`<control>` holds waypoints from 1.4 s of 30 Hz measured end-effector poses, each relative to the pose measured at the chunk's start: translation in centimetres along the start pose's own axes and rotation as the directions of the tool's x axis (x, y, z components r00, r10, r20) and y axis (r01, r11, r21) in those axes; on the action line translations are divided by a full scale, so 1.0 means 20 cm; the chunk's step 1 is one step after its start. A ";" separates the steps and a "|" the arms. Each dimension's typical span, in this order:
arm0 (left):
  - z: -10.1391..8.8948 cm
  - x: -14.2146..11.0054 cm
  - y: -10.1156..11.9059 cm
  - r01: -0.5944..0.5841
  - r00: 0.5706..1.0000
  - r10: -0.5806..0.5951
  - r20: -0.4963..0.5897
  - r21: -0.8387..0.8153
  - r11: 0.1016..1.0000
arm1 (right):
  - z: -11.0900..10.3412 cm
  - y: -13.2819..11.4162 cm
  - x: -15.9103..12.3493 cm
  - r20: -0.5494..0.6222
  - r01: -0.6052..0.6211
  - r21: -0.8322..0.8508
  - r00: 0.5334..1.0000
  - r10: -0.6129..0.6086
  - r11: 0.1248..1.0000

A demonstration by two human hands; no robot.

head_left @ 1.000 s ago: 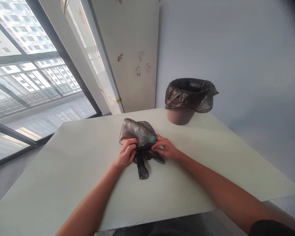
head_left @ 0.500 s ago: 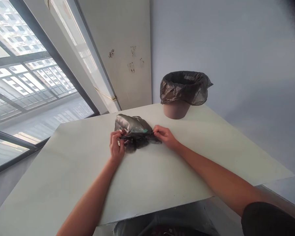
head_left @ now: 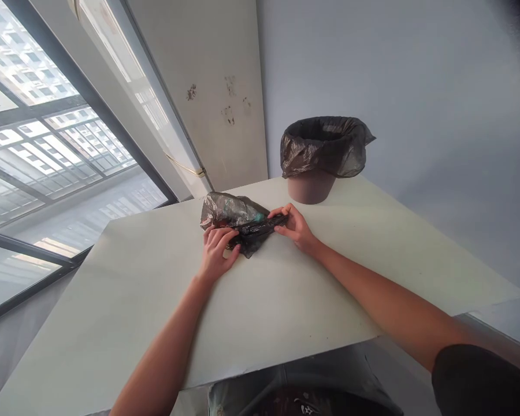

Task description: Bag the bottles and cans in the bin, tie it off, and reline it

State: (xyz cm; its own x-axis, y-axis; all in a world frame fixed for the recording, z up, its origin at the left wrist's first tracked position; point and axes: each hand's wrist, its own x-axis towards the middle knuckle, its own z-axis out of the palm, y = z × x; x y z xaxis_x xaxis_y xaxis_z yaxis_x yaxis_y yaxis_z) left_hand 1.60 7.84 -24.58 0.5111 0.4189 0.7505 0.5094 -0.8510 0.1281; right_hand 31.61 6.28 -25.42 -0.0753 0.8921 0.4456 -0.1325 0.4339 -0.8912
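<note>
A dark, see-through plastic garbage bag lies on the white table, with something red and something teal showing through it. My left hand is curled over the near left part of the bag, its fingers on the plastic and its thumb lower at the near edge. At the bag's right end, my right hand pinches a gathered, twisted length of the plastic between thumb and fingers. What the bag contains is too hidden to name.
A brown trash bin stands at the table's far edge by the wall, with a black liner folded over its rim. The white table has its near edge close to my body. Windows are on the left.
My right hand has shifted from the bag's edge to a bunched, twisted end and moved slightly up and right. The left hand has turned over the bag, whose near edge is drawn in.
</note>
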 end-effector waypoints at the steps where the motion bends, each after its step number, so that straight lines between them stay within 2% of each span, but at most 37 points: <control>1: 0.01 0.00 0.00 -0.022 0.999 0.022 0.038 0.018 1.000 | 0.00 0.00 0.00 0.018 -0.009 -0.010 1.000 0.009 1.000; 4: 0.03 0.00 -0.01 -0.010 1.000 0.009 0.021 0.012 1.000 | 0.01 -0.01 -0.02 0.071 -0.049 -0.133 0.996 0.059 0.990; 7: 0.02 -0.02 -0.03 0.092 0.992 -0.097 -0.085 -0.057 0.994 | 0.02 -0.01 -0.03 0.133 -0.092 -0.207 0.984 0.121 0.974; 10: 0.02 -0.05 -0.02 0.206 0.954 -0.227 -0.196 -0.118 0.971 | 0.02 0.01 -0.02 0.198 -0.090 -0.236 0.970 0.138 0.968; 11: 0.02 -0.05 -0.03 0.259 0.929 -0.286 -0.236 -0.140 0.956 | 0.02 0.02 -0.02 0.210 -0.065 -0.254 0.970 0.121 0.965; 13: 0.02 -0.06 -0.04 0.376 0.851 -0.421 -0.313 -0.196 0.906 | 0.01 0.04 -0.01 0.183 -0.012 -0.285 0.981 0.067 0.958; 15: 0.03 -0.07 -0.06 0.478 0.759 -0.533 -0.375 -0.236 0.846 | 0.00 0.06 0.01 0.073 -0.016 -0.267 0.997 0.037 0.964; 17: 0.04 -0.07 -0.09 0.559 0.685 -0.602 -0.410 -0.234 0.796 | -0.01 0.07 0.02 -0.047 -0.071 -0.176 0.997 0.064 0.982; 19: 0.04 -0.07 -0.11 0.627 0.621 -0.652 -0.436 -0.223 0.746 | -0.02 0.08 0.02 -0.121 -0.109 -0.080 0.988 0.099 0.991; 21: 0.04 -0.07 -0.12 0.654 0.588 -0.682 -0.435 -0.240 0.717 | -0.02 0.09 0.02 -0.156 -0.114 -0.029 0.982 0.108 0.993; 22: 0.03 -0.06 -0.11 0.641 0.597 -0.682 -0.422 -0.260 0.722 | -0.02 0.09 0.02 -0.168 -0.112 -0.014 0.980 0.108 0.994; 23: 0.03 -0.06 -0.10 0.610 0.625 -0.669 -0.402 -0.283 0.740 | -0.02 0.09 0.02 -0.172 -0.109 -0.001 0.979 0.108 0.994; 25: 0.02 -0.05 -0.07 0.514 0.734 -0.599 -0.320 -0.316 0.798 | -0.02 0.09 0.02 -0.147 -0.108 0.007 0.983 0.108 0.994; 27: 0.02 -0.03 -0.03 0.420 0.857 -0.482 -0.182 -0.295 0.858 | -0.01 0.07 0.01 -0.095 -0.103 -0.036 0.990 0.099 0.994; 28: 0.03 -0.02 -0.02 0.383 0.902 -0.419 -0.105 -0.254 0.888 | -0.01 0.06 0.01 -0.066 -0.103 -0.085 0.993 0.098 0.991; 30: 0.03 -0.01 -0.01 0.316 0.947 -0.322 -0.014 -0.146 0.937 | 0.00 0.05 0.00 -0.017 -0.115 -0.188 0.993 0.114 0.975; 33: 0.04 -0.02 -0.02 0.273 0.960 -0.276 -0.049 -0.064 0.960 | 0.00 0.05 0.01 -0.034 -0.143 -0.239 0.990 0.139 0.960; 36: 0.03 -0.03 -0.03 0.316 0.937 -0.326 -0.130 -0.090 0.945 | -0.01 0.06 0.01 -0.134 -0.122 -0.222 0.986 0.094 0.967; 39: 0.01 -0.04 -0.03 0.369 0.895 -0.386 -0.223 -0.112 0.922 | -0.02 0.08 0.02 -0.243 -0.071 -0.319 0.970 -0.009 0.945; 42: 0.00 -0.03 -0.03 0.381 0.859 -0.397 -0.323 -0.116 0.917 | -0.03 0.07 0.02 -0.319 -0.023 -0.482 0.936 -0.151 0.876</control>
State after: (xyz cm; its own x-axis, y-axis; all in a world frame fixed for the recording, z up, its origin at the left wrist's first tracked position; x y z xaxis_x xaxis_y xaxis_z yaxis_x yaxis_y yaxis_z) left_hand 0.93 7.97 -25.12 0.0132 0.5957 0.8031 0.5817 -0.6578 0.4784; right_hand 31.97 7.31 -26.47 0.2644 0.8097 0.5240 0.3618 0.4204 -0.8321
